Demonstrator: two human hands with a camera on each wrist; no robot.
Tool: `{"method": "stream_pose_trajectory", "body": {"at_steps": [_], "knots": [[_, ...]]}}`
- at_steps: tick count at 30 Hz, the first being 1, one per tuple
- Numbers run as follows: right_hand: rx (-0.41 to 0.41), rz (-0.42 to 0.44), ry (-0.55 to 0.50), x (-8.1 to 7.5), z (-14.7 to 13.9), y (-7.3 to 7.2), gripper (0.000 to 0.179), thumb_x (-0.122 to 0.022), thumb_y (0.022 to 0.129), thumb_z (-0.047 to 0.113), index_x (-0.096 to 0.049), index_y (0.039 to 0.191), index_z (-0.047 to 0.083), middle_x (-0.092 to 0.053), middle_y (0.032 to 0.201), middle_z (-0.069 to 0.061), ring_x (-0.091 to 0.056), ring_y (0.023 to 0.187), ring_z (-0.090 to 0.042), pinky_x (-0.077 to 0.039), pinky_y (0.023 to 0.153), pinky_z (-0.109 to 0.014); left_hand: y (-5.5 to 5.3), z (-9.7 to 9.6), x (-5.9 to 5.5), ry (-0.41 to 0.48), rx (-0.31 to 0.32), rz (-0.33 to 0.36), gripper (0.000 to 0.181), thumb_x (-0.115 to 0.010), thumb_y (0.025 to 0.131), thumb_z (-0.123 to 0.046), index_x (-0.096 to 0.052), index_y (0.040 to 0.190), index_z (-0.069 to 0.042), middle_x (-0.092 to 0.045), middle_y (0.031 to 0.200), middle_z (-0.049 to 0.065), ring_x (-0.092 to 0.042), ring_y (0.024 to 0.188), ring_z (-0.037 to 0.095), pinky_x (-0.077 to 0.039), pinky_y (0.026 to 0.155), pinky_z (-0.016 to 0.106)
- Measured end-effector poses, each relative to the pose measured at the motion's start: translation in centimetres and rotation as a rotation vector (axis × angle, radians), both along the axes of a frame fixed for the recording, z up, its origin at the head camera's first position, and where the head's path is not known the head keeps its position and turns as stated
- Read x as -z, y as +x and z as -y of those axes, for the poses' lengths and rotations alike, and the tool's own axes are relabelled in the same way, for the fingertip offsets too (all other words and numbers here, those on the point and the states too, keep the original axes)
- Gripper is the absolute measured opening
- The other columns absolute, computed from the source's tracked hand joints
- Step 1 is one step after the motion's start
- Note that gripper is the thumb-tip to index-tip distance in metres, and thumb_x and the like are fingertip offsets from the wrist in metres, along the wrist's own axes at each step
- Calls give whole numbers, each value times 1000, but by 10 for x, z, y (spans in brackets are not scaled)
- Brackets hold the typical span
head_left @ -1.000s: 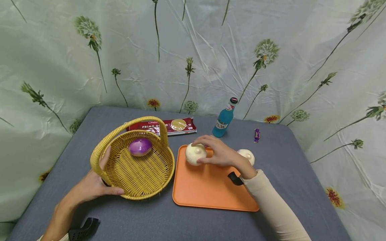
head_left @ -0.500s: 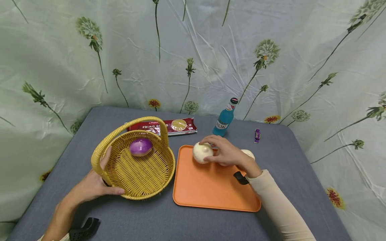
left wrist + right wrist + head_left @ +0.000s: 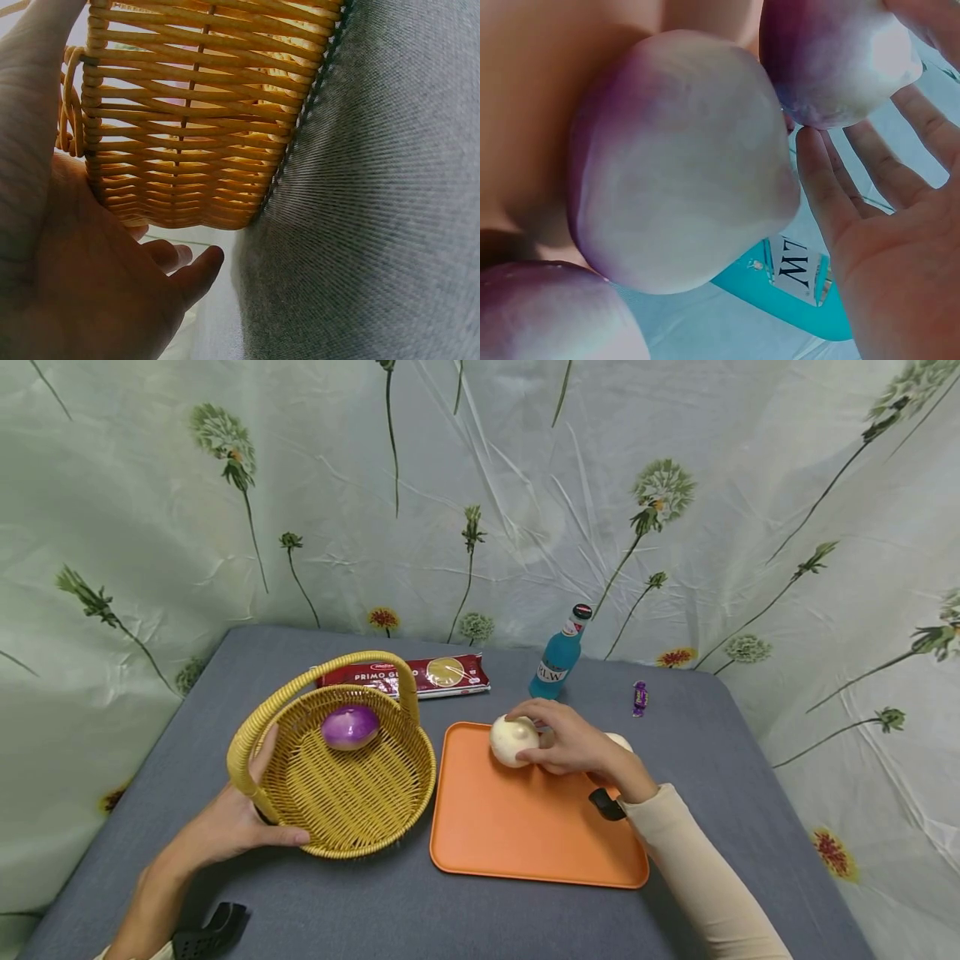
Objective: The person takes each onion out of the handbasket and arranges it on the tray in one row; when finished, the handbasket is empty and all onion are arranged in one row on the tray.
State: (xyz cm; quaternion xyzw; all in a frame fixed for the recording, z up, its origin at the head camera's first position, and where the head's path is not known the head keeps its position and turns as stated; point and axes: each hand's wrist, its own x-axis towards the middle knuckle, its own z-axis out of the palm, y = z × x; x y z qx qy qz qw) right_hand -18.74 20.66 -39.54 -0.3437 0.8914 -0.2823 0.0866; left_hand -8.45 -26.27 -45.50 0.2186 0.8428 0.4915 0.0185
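Note:
My right hand [image 3: 566, 739] pinches a white-and-purple turnip [image 3: 513, 742] between thumb and fingers, over the back of the orange tray [image 3: 525, 839]. In the right wrist view this turnip [image 3: 836, 64] is at top right; another turnip [image 3: 682, 165] fills the middle, and a third turnip [image 3: 551, 315] is at lower left. The hand and wrist hide most of those two in the head view. Whether the pinched turnip touches the tray, I cannot tell. My left hand [image 3: 228, 827] rests against the left side of the yellow wicker basket [image 3: 352, 802], fingers extended. A purple-topped turnip [image 3: 350, 727] lies inside.
Behind the basket lies a red pasta packet [image 3: 450, 674], partly covered by the handle [image 3: 300, 689]. A blue bottle [image 3: 557, 664] stands behind the tray. A small purple wrapped candy [image 3: 639, 698] is on the grey tabletop [image 3: 360, 910] at right. Floral fabric [image 3: 487, 510] hangs behind.
My right hand and the turnip in it have moved a short way right over the tray. The left hand and basket have stayed in place.

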Motion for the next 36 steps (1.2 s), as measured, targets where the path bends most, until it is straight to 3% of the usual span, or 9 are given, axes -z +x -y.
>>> {"method": "stream_pose_trajectory", "body": {"at_steps": [27,36], "knots": [[4,20,21,9,1,-2,50,-81,85,21,-62,130,10,-61,133,-8,-58,118,-27,-48,100,-49,2,-1,0,-43,-22,-10,148,-94,63,-12,18,159,-22,8,165,27,-2,142,-9,-5,104,-2],[4,41,32,13,2,-2,50,-81,86,19,-62,132,9,-59,134,-10,-58,117,-28,-48,99,-48,1,0,1,-28,-14,1,148,-94,64,-11,19,159,-25,3,164,30,-8,141,-10,-7,104,-2]]}}
